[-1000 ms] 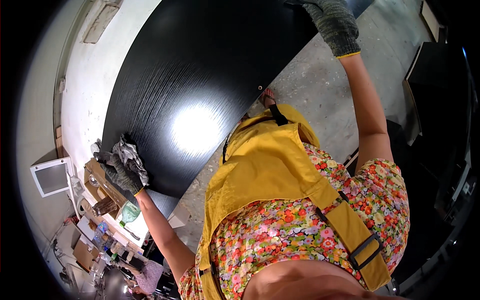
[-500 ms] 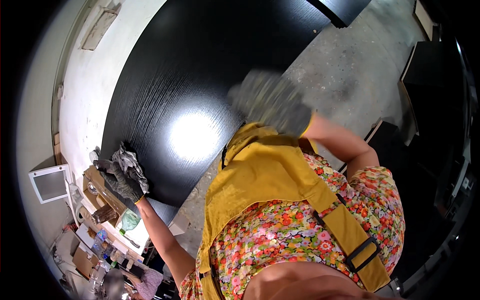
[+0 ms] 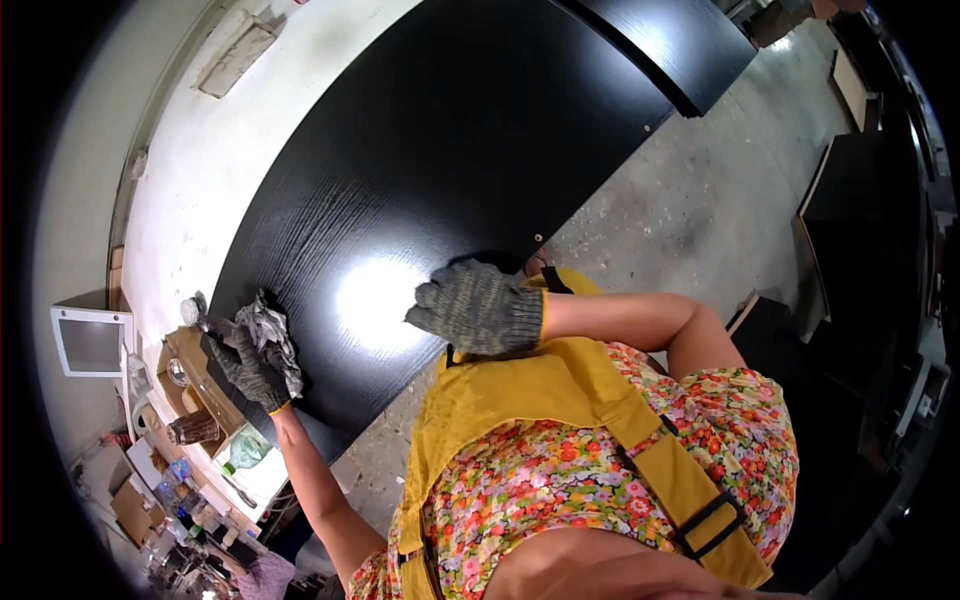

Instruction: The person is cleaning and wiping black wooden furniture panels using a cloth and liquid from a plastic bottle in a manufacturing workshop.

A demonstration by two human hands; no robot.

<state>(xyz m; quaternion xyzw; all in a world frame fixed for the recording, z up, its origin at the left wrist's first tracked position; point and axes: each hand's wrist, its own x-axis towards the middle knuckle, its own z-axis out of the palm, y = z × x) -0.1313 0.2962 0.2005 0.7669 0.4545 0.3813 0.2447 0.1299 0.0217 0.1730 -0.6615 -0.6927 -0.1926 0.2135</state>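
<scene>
A large glossy black wood-grain panel (image 3: 430, 160) lies in front of me. My right hand (image 3: 480, 305), in a dark grey knitted glove, rests palm down by the panel's near edge, fingers pointing left. Its fingers look laid out, and nothing shows in them. At the panel's left end is my left hand (image 3: 248, 375), gloved alike, with thumb and fingers apart. A crumpled grey rag (image 3: 272, 335) lies right beside it. Just beyond its fingertips is a small pale bottle-like thing (image 3: 192, 310); whether they touch it I cannot tell.
A second black panel (image 3: 650, 40) overlaps the far end. Left of me stand an open cardboard box (image 3: 185, 355) and a green plastic bag (image 3: 248, 447) on a cluttered bench. Dark panels (image 3: 855, 200) stand at right. Another person's arm (image 3: 780, 22) shows at far right, and someone sits at lower left.
My right hand has moved left and nearer to me, from a blurred sweep to rest on the panel's near edge. My left hand stays by the rag. The view has shifted slightly.
</scene>
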